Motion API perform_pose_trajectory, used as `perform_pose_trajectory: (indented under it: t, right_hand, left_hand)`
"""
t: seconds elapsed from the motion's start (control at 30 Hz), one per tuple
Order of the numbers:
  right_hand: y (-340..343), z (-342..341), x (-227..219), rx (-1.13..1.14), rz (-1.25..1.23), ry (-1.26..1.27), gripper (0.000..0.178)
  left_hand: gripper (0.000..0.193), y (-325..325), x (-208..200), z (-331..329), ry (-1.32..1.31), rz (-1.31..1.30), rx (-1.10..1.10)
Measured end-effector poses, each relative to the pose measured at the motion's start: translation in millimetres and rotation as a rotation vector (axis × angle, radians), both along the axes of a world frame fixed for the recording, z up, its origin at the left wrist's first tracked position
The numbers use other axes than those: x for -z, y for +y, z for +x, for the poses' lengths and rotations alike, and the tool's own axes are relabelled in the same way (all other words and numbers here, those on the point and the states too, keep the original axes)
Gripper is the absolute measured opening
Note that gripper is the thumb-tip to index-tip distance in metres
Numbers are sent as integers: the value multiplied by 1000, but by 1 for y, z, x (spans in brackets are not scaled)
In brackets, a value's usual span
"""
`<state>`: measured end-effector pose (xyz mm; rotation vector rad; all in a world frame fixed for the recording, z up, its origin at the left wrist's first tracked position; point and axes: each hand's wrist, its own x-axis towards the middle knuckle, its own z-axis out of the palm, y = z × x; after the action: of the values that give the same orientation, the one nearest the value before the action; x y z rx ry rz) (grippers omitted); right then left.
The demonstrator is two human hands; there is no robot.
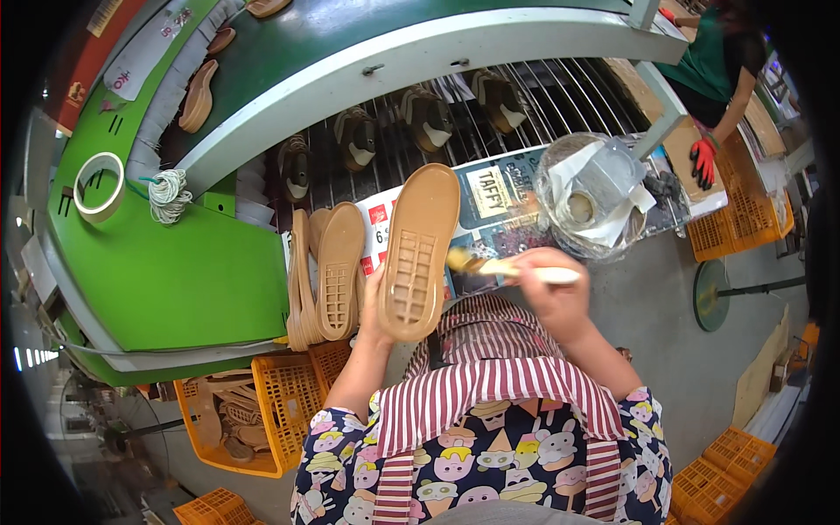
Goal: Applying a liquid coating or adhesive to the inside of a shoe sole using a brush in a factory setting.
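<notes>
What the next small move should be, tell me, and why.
Probably ease the brush leftward over the tan sole: the right hand points its bristles at the sole's right edge, contact unclear, while the left hand holds the sole with its gridded face toward the camera.

Left fingers [374, 293] mostly hidden behind the tan sole [425, 206], co-worker [713, 74] cut off above.

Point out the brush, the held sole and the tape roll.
Brush [498, 267], head view: pale handle, near the bristles.
Held sole [417, 264], head view: gridded recess.
Tape roll [121, 185], head view: right side of the ring.
</notes>
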<state>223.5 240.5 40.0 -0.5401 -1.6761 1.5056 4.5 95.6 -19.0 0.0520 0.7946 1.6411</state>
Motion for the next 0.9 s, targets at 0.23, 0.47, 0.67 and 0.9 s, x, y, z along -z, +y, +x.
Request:
perform_pose_trajectory:
  t: [0.23,0.47,0.67,0.9]
  right_hand:
    - [13,26,-6,221,-78,64,14]
    - [3,24,8,260,-129,41,14]
    - [-7,14,12,222,-146,13,13]
    - [-3,6,33,155,-211,-63,12]
  left_hand:
    - [67,-3,-111,-17,67,338,-193]
    - [66,73,-194,-142,201,848,-73]
    - [67,109,-218,-272,633,210,-676]
    - [31,16,-136,-197,1429,-28,-436]
